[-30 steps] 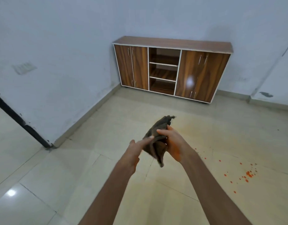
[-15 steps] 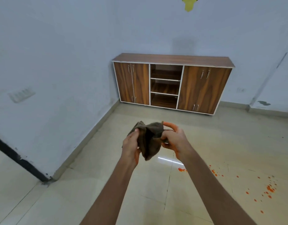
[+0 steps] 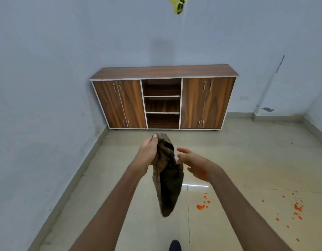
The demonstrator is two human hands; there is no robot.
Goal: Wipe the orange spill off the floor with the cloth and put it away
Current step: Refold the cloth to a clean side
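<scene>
At the bottom edge a dark shoe tip point(image 3: 175, 245) pokes into view, the rest of it cut off. Both forearms reach forward over the tiled floor point(image 3: 120, 178). The left hand point(image 3: 147, 151) grips the bunched top of the brown cloth point(image 3: 167, 176); its fingertips are mostly hidden behind the folds. The cloth hangs down from that grip, its lower end dangling in the air above the floor. The right hand point(image 3: 194, 165) is held just beside the cloth with fingers loosely spread, holding nothing; whether its fingertips touch the fabric cannot be told. An orange smear shows on its palm. The orange spill point(image 3: 201, 206) dots the tiles right of the cloth, with more drops point(image 3: 298, 208) well off towards the right edge. Farther back a wooden cabinet point(image 3: 163, 98) stands against the wall. A blurred yellow-green object point(image 3: 178, 5) is cropped by the top edge.
</scene>
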